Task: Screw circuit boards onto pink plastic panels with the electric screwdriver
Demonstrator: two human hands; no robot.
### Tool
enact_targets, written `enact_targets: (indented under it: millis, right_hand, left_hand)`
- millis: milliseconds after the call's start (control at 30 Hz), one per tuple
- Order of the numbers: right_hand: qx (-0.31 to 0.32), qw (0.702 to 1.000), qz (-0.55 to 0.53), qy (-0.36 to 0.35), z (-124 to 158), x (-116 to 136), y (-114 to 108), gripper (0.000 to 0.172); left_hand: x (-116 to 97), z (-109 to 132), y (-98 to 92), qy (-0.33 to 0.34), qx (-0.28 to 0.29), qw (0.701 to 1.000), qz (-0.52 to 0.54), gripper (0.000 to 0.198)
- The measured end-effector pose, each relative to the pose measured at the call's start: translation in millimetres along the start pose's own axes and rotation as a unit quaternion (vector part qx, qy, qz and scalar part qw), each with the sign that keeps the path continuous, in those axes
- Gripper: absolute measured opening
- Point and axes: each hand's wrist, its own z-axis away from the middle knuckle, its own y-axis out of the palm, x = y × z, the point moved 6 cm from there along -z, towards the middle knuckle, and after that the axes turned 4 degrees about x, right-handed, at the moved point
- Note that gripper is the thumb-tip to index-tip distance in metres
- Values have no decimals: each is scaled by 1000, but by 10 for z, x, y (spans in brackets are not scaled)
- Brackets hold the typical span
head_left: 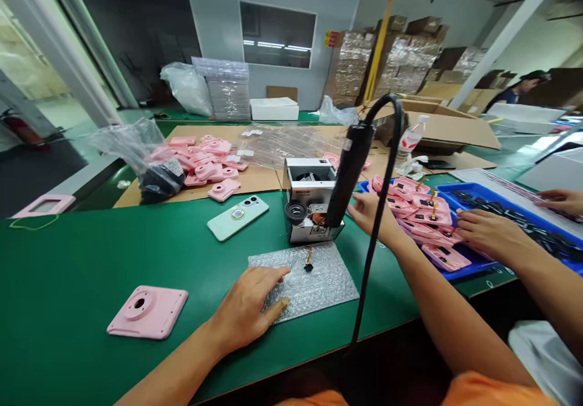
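Note:
My left hand [249, 306] rests with thumb and fingers spread on the left part of a bubble-wrap sheet [325, 287]. Just beyond its fingertips, a small black camera module [308, 267] with an orange flex cable lies on the sheet. My right hand [371, 214] is raised beside a hanging black electric screwdriver [348, 166]; its fingers are loosely apart and nothing shows in them. Behind the screwdriver stands a white box-shaped device [310, 196] with a round black part on its front. A pink camera housing [148, 313] lies left of my left hand.
A phone [238, 216] lies left of the device. Pink housings with flex cables fill a blue tray [473, 266], where a co-worker's hand [485, 233] reaches in. Another blue tray [549, 227] holds black parts. A black cable [373, 248] hangs across the front.

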Motion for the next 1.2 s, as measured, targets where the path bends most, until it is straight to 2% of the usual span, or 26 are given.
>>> enact_targets:
  millis: [100, 167, 267, 333, 467, 500, 567, 667, 800, 933, 1000, 1067, 1133, 1200]
  right_hand:
    - [106, 991, -35, -69, 622, 298, 229, 42]
    - [142, 981, -68, -113, 938, 506, 387, 38]
    - [107, 974, -104, -171, 1127, 698, 598, 18]
    - [69, 972, -106, -200, 1114, 753, 722, 16]
    - [65, 968, -117, -212, 1006, 819, 836, 19]
    - [66, 967, -126, -211, 989, 840, 824, 19]
    - [62, 966, -140, -211, 973, 888, 782, 19]
    - [64, 965, -139, -212, 968, 944, 778, 17]
    - [70, 966, -134, -210, 976, 962, 838, 11]
    - [68, 967, -146, -199, 998, 946, 858, 11]
    - [73, 967, -147, -195, 1004, 934, 868, 12]
    - [77, 968, -145, -190, 1010, 919, 872, 14]
    - [78, 967, -154, -187, 1019, 908, 866, 14]
    - [73, 965, -169, -184, 1032, 899, 854, 13]
  left_hand:
    - [-42, -32, 37, -5, 4, 1000, 0, 33]
    - [-72, -63, 26, -14, 24, 1000, -8, 30]
    - [-31, -70, -147, -42, 108, 993, -33, 36]
    - [102, 27, -450, -90, 153, 983, -53, 46]
    - [478, 519, -1286, -245, 160, 948, -125, 65]
    - [555, 664, -1421, -271, 179, 936, -137, 71]
    - [676, 902, -1546, -304, 231, 914, -138, 78]
    - [762, 1037, -1519, -323, 282, 896, -116, 82]
    - [716, 871, -1423, -287, 296, 903, -120, 70]
    - [637, 746, -1289, -221, 342, 901, -152, 59]
    - [646, 763, -1240, -180, 340, 908, -166, 58]
    - [712, 821, -1240, -153, 315, 919, -181, 63]
    - [833, 913, -1266, -172, 302, 920, -178, 70]
    - [970, 1019, -1292, -249, 312, 902, -166, 76]
